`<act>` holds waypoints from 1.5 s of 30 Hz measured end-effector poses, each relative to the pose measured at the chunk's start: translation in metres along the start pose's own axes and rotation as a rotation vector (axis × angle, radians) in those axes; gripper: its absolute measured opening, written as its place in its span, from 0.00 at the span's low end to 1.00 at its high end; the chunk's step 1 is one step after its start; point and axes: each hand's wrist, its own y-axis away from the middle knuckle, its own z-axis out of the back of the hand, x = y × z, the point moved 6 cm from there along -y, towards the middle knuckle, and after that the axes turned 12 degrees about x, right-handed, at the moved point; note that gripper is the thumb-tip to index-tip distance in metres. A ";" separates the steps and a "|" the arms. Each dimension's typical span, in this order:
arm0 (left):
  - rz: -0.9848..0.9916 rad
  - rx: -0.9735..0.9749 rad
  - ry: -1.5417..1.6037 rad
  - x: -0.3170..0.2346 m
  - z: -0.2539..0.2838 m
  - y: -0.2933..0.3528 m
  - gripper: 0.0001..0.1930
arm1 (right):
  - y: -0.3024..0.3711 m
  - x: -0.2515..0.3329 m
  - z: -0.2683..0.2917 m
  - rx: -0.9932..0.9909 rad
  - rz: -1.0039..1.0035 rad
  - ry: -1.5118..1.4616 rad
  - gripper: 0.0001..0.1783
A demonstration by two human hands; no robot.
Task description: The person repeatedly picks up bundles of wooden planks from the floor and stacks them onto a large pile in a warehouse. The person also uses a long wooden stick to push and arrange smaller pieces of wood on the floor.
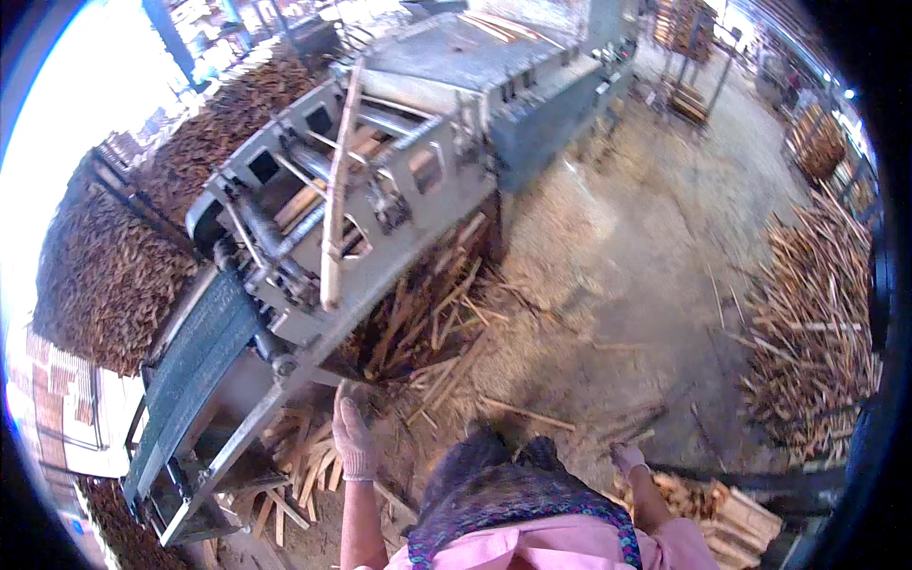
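My left hand (352, 439), in a pale glove, is raised beside the lower frame of a long metal machine. Its fingers are stretched upward and nothing is in them; whether the fingertips touch the frame I cannot tell. My right hand (628, 459), also gloved, hangs low by a stack of split wood (736, 518). No object shows in it, and its fingers look loosely apart, though small and blurred. A long wooden strip (337, 190) lies across the top of the roller machine (418, 214). A green conveyor belt (195, 356) slopes down from the machine's near end.
Loose wood strips (427, 304) are heaped under the machine, and more offcuts (309, 480) lie below the belt. Big stacks of wood (119, 275) stand beyond it. A tall pile of sticks (812, 332) stands at the right. Sawdust (570, 228) covers the floor.
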 end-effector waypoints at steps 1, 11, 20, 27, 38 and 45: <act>-0.066 -0.030 -0.080 -0.038 0.002 -0.022 0.28 | -0.033 -0.004 0.020 -0.031 0.040 0.060 0.20; -0.027 -0.055 -0.623 -0.153 -0.008 -0.179 0.36 | -0.080 0.199 -0.056 0.218 0.135 0.400 0.29; 0.171 -0.168 -0.850 -0.174 -0.037 -0.196 0.33 | -0.317 0.216 -0.013 0.384 0.180 0.943 0.28; 0.239 -0.140 -0.766 -0.241 -0.137 -0.196 0.32 | -0.276 0.473 0.040 0.423 0.492 1.440 0.31; 0.186 -0.314 -0.835 -0.145 -0.208 -0.207 0.34 | -0.198 0.701 -0.111 0.543 1.172 1.387 0.23; 0.186 -0.372 -0.771 -0.004 -0.278 -0.187 0.38 | 0.006 0.801 -0.227 1.839 0.453 -0.257 0.35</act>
